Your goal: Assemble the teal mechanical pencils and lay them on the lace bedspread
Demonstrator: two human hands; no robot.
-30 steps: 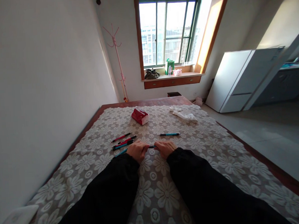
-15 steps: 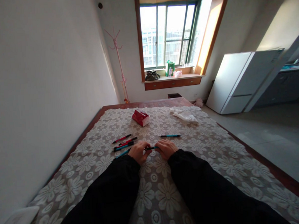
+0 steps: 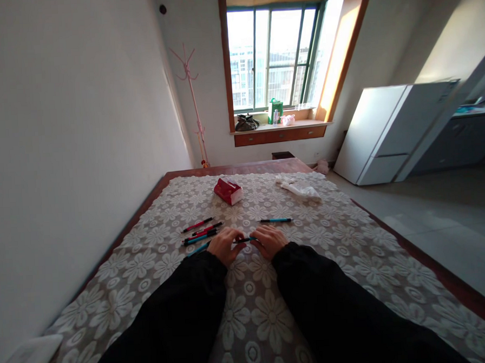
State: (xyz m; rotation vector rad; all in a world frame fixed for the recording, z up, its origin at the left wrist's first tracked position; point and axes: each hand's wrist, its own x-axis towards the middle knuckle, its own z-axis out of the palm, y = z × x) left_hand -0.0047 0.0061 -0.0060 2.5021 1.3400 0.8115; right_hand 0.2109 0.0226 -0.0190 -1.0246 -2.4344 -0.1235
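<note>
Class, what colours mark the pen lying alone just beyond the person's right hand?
The pen is blue and black, clearest in the head view.

I read the held pen (image 3: 243,240) as black along its exposed length, changing to teal at the right. I identify red pens (image 3: 197,225) with black ends, blue pens (image 3: 199,249) with black sections, and a separate pen (image 3: 277,220) in blue with black at its left. The packet (image 3: 227,191) is red with a white end; the bag (image 3: 304,191) is white. I note a grey-brown cloth (image 3: 333,290) patterned with whitish flowers and small rings, over a reddish-brown counter (image 3: 234,169). The sleeves (image 3: 168,315) are plain black, the rack (image 3: 192,89) pink, the fridge (image 3: 380,123) white.
</note>
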